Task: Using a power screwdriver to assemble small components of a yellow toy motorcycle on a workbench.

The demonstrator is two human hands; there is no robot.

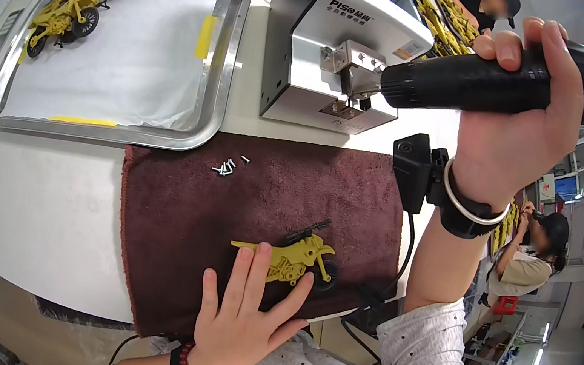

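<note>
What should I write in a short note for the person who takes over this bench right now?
Left hand: flat on the yellow plastic toy motorcycle, pressing it to the dark red towel.
Right hand: grip closed on the black electric screwdriver, tip at the grey screw feeder box.
Small metal screws lie loose on the towel.
Done: yellow toy motorcycles on the steel tray.
Left: whether this motorcycle has its screws cannot be seen.
</note>
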